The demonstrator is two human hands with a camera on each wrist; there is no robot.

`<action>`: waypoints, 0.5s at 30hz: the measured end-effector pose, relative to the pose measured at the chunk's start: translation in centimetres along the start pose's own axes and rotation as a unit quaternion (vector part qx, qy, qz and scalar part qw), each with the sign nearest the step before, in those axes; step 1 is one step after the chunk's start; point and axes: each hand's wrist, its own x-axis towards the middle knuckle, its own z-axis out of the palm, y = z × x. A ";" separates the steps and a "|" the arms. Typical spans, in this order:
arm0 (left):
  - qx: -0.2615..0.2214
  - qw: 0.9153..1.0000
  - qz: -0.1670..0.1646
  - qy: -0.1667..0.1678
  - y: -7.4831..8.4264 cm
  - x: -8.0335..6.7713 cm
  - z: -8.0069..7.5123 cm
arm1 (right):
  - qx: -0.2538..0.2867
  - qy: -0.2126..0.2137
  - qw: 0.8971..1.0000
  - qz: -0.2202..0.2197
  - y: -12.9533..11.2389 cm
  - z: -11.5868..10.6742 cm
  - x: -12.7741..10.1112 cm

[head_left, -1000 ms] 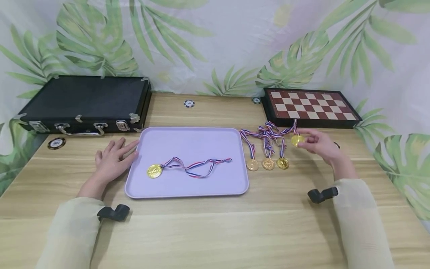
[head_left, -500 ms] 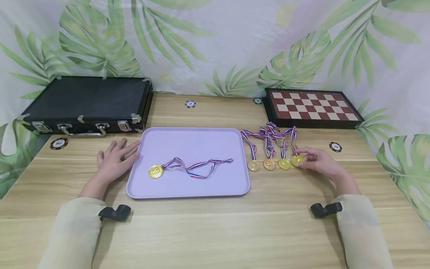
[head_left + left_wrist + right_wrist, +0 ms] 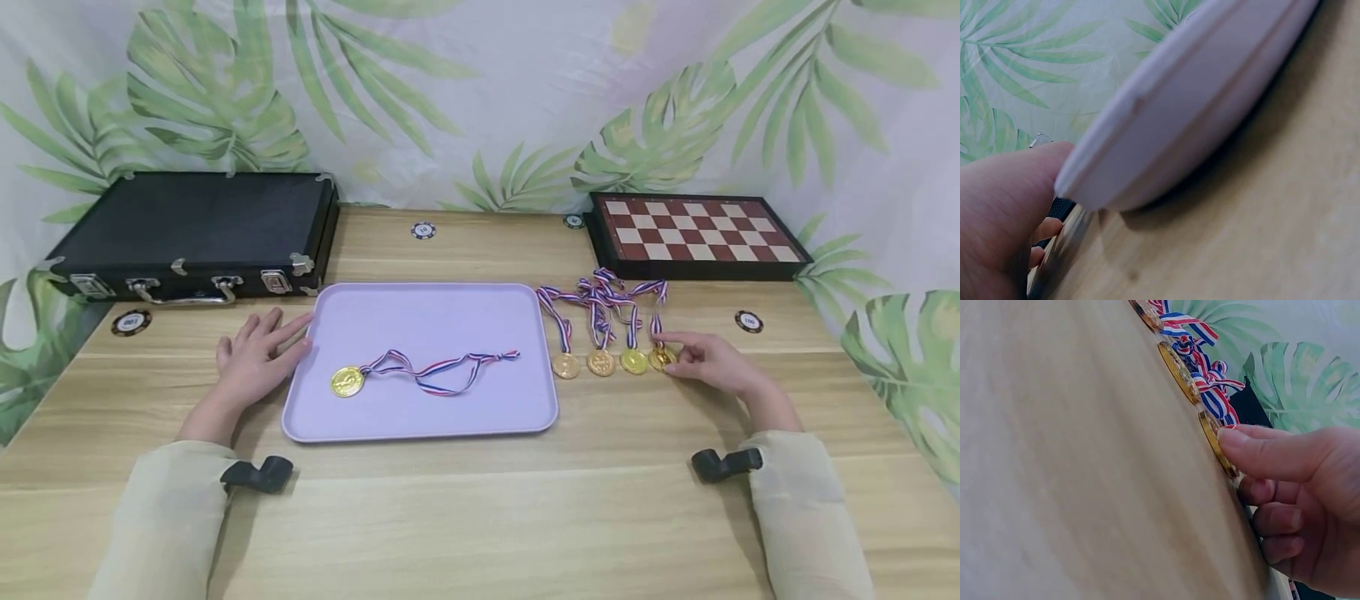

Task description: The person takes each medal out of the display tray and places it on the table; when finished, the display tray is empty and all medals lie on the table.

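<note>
My right hand [image 3: 708, 364] pinches a gold medal [image 3: 662, 359] by its right side, thumb and finger at the edge. In the right wrist view that medal [image 3: 1215, 440] lies close to the wood, with the thumb on its rim. It is at the right end of a row with another gold medal [image 3: 633, 361] and two bronze-toned ones [image 3: 601, 362]. Their striped ribbons [image 3: 600, 293] bunch together behind. My left hand [image 3: 258, 354] rests with spread fingers at the left rim of a lilac tray [image 3: 420, 312]. One gold medal [image 3: 347, 382] lies on the tray, its ribbon [image 3: 442, 379] stretched rightward.
A black case [image 3: 187, 221] stands at the back left. At the back right sits a chessboard box [image 3: 697, 233], behind the ribbons. Several poker chips lie on the wooden table [image 3: 480, 517], one chip [image 3: 748, 322] beyond my right hand and another chip [image 3: 131, 322] near the case.
My right hand has brought the gold medal from in front of the chessboard box toward me to the row's right end, its ribbon lowered behind it. The left hand stays put.
</note>
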 end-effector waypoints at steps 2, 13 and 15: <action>0.000 1.000 -0.002 -0.002 0.0 0.0 0.0 | 0.010 0.003 1.000 -0.003 -0.1 -0.1 0.0; -0.005 1.000 0.000 0.002 0.1 0.0 -0.1 | 0.098 0.040 0.989 -0.102 -7.0 -0.3 1.7; -0.006 1.000 0.001 0.001 0.1 0.0 -0.1 | 0.116 0.048 0.984 -0.129 -9.2 0.3 2.6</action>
